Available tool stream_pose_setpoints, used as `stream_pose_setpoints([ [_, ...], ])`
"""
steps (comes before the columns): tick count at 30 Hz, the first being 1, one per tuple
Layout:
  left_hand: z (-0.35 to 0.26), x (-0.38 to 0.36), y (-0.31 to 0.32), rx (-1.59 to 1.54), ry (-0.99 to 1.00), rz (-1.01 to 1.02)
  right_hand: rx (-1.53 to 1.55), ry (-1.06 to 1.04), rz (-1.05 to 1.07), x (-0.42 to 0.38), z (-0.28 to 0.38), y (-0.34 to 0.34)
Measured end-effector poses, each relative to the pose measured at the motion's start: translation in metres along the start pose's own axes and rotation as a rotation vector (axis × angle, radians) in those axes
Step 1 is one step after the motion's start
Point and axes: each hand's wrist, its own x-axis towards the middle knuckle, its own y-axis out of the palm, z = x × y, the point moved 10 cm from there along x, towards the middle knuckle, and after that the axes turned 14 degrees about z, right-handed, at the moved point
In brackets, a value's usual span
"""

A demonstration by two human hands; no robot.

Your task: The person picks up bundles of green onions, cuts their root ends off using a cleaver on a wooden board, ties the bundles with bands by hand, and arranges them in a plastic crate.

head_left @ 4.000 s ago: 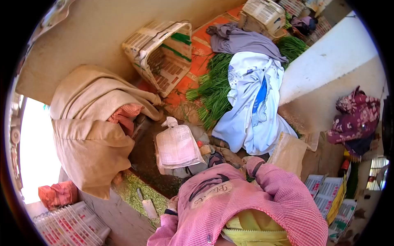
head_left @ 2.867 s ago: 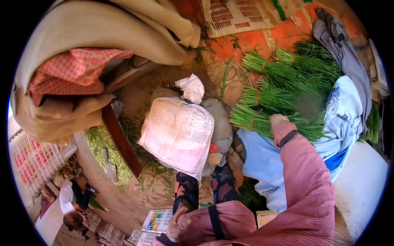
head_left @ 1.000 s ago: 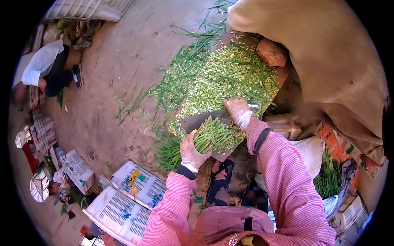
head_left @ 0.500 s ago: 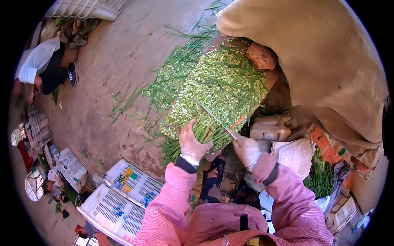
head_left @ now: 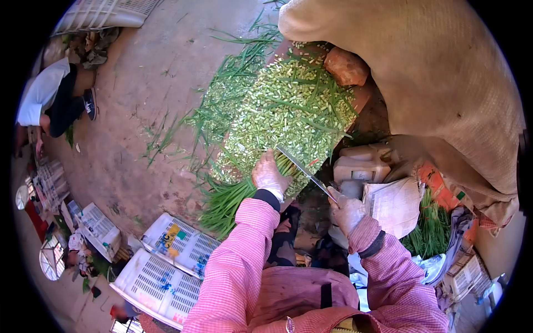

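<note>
My gloved left hand [head_left: 270,175] is closed around a bunch of green chives [head_left: 226,204]. Long leaves trail from it to the lower left, and cut ends poke out by the fingertips on the right. In my gloved right hand [head_left: 347,213] is a long knife [head_left: 304,171], its blade slanting up and left across those cut ends. Beyond both hands, a thick heap of chopped stem pieces [head_left: 283,108] covers most of a reddish board [head_left: 363,101].
A brown stone [head_left: 346,66] sits at the board's far right corner beside a large tan sack [head_left: 427,77]. Right of me are a plastic jug [head_left: 361,166] and more chives [head_left: 430,227]. White crates [head_left: 158,288] stand at lower left. Another person [head_left: 50,100] bends at far left.
My left hand has closed on the chives, and the bunch looks more gathered. The knife has shifted down and right, from the heap's edge to the stem ends. The view has shifted slightly.
</note>
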Motion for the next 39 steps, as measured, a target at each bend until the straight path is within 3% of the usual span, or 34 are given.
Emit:
stream_pose_setpoints([
  [3,-0.003,-0.003,-0.003,0.024,-0.138,0.135,-0.012,-0.009,-0.009,-0.001,-0.016,-0.002],
  [7,-0.002,0.001,0.001,0.091,-0.187,0.134,-0.045,0.0,0.028,-0.001,-0.015,-0.004],
  [13,-0.003,0.002,-0.002,0.076,-0.162,0.103,-0.107,0.067,0.116,0.026,-0.013,-0.003],
  [16,0.0,0.009,0.002,0.06,-0.171,0.102,-0.123,-0.03,0.02,0.074,-0.014,0.019],
  [18,-0.003,0.009,0.0,0.067,-0.162,0.073,-0.084,0.0,0.18,0.121,0.004,0.035],
  [21,-0.005,0.006,0.0,0.108,-0.144,0.066,-0.086,0.077,0.189,0.152,0.013,0.043],
  [25,-0.004,0.008,0.002,0.072,-0.118,0.074,-0.099,0.061,0.056,0.14,-0.027,0.043],
  [29,-0.004,0.004,-0.004,0.061,-0.075,-0.009,-0.083,0.131,-0.047,0.136,-0.006,0.026],
  [31,-0.005,0.006,-0.002,0.047,-0.034,-0.028,-0.097,0.172,0.06,0.15,-0.02,0.02],
  [33,-0.009,-0.001,0.002,0.064,0.011,0.036,-0.257,0.081,0.013,0.133,-0.001,-0.012],
  [35,-0.024,-0.03,0.007,0.161,0.118,0.025,-0.447,-0.129,-0.313,0.079,0.057,-0.059],
  [36,-0.032,-0.045,0.02,0.219,0.169,0.071,-0.318,-0.403,-0.385,0.046,0.1,-0.073],
  [37,-0.044,-0.062,0.034,0.279,0.226,0.113,-0.303,-0.43,-0.271,0.028,0.13,-0.069],
  [39,-0.072,-0.112,0.048,0.483,0.346,-0.015,-0.087,-0.732,-0.128,-0.01,0.183,-0.047],
])
